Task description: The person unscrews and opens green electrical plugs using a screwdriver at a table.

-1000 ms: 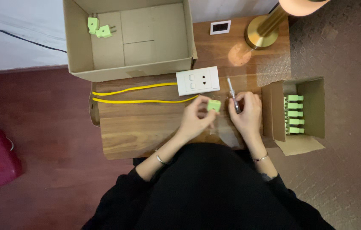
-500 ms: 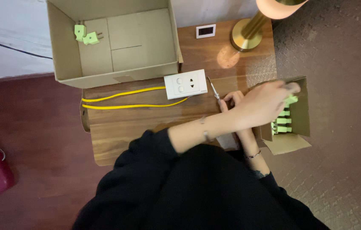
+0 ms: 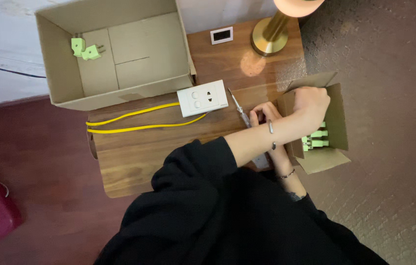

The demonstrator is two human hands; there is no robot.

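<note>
Dark wood grain is filling the middle of the frame, a small counter (image 3: 139, 157) sitting between reddish floor on the left and grey carpet on the right. Over at the right edge, the left hand (image 3: 311, 105) is crossing above the other wrist and dipping into a small cardboard box (image 3: 338, 118) that is holding green plugs (image 3: 315, 139); the hand is lying just above them, its fingers curling down out of sight, so I cannot tell whether they are gripping anything. Beneath that forearm, the right hand (image 3: 265, 114) is resting on the counter near centre right, its fingers pinching narrowly around a thin screwdriver (image 3: 236, 105) whose tip is pointing toward the upper left. Just beside that tip, a white wall socket (image 3: 202, 98) is lying flat, with yellow wires (image 3: 134, 122) trailing off to the left. Upper left, a large open cardboard box (image 3: 119, 64) is holding two more green plugs (image 3: 86, 49) in its far corner. Top right, a brass lamp base (image 3: 270, 37) is glowing beside a small white switch plate (image 3: 221, 35).
</note>
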